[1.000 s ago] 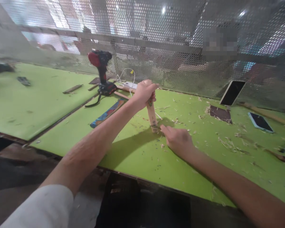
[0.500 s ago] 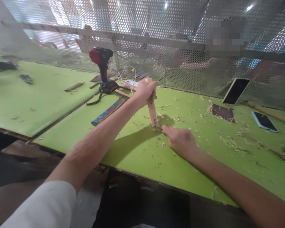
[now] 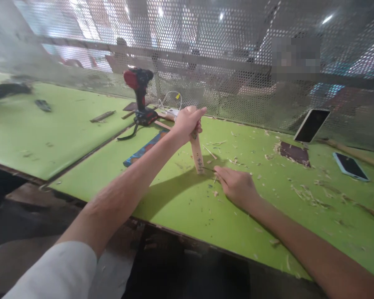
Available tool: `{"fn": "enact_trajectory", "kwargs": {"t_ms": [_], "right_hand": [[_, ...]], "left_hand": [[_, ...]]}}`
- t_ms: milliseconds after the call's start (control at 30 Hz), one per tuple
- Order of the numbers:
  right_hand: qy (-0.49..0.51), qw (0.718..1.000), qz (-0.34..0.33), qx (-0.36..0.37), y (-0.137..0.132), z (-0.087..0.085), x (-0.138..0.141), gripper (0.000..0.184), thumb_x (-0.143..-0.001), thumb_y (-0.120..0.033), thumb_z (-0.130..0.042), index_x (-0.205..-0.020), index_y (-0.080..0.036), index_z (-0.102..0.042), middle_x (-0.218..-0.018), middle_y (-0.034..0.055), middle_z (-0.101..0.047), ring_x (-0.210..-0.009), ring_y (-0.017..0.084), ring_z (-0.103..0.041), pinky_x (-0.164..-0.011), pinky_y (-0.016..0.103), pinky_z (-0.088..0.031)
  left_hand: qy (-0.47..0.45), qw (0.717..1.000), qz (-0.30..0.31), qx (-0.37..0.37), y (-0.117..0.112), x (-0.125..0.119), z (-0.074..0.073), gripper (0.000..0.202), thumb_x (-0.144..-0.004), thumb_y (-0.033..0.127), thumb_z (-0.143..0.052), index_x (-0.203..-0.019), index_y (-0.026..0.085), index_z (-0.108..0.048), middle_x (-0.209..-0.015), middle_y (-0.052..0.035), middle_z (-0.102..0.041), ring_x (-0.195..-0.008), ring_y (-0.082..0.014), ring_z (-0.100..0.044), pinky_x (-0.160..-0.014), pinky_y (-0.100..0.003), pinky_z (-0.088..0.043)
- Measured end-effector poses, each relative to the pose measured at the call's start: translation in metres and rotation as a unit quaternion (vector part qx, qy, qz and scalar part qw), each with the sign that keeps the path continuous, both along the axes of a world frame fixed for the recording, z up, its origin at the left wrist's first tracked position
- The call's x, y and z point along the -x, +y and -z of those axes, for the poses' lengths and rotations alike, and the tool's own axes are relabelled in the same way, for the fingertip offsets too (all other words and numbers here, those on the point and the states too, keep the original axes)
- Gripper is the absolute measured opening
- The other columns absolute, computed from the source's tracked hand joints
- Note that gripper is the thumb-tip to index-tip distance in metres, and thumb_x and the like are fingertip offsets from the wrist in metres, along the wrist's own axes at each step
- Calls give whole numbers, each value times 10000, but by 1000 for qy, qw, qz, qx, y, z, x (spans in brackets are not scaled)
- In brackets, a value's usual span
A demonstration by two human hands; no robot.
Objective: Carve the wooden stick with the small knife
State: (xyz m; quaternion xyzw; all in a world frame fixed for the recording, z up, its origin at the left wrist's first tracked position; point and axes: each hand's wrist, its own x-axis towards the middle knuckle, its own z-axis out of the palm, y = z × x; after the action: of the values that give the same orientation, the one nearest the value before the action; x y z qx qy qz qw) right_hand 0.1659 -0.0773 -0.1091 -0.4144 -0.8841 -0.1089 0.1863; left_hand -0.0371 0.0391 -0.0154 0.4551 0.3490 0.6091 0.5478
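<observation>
My left hand (image 3: 188, 122) is wrapped round the upper part of a pale wooden strip (image 3: 197, 155), its thumb pointing to the right. The strip stands nearly upright on the green tabletop (image 3: 174, 193), with dark markings near its lower end. Low over the table, my right hand (image 3: 237, 185) is closed in a pinch on a thin dark tool (image 3: 208, 168). The tool's tip meets or nearly meets the strip's lower right edge. Its exact kind is too small to make out, and the fingers hide the rest of it.
A red and black cordless drill (image 3: 140, 97) stands at the back left, behind a blue patterned strip (image 3: 145, 149). To the right are a propped phone (image 3: 311, 126), a dark brown square (image 3: 294, 154) and a light blue phone (image 3: 350, 167). Wood shavings (image 3: 311, 197) litter that side. Perforated metal (image 3: 224, 83) rises behind.
The strip's lower end has shifted slightly away from my right hand, and more of the thin tool shows between them. Both hands keep their grip. The whole view has shifted a little.
</observation>
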Motion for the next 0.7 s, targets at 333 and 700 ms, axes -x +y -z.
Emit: {"fn": "enact_trajectory", "kwargs": {"t_ms": [333, 700], "right_hand": [[-84, 995, 33, 30, -5, -12, 18, 431, -960, -41, -426, -1247, -126, -737, -888, 77, -768, -529, 120, -505, -481, 281, -275], [-109, 991, 76, 26, -6, -17, 25, 412, -1005, -70, -393, -1234, -114, -733, -821, 81, -746, -511, 125, -497, -479, 289, -253]], "left_hand": [[0, 1000, 24, -9, -2, -4, -5, 431, -973, 176, -631, -698, 239, -306, -455, 105, -363, -372, -40, -350, -385, -168, -272], [-7, 1000, -3, -1, -2, -6, -5, 429, -927, 183, -689, -700, 244, -330, -474, 93, -397, -379, -46, -354, -391, -180, -283]]}}
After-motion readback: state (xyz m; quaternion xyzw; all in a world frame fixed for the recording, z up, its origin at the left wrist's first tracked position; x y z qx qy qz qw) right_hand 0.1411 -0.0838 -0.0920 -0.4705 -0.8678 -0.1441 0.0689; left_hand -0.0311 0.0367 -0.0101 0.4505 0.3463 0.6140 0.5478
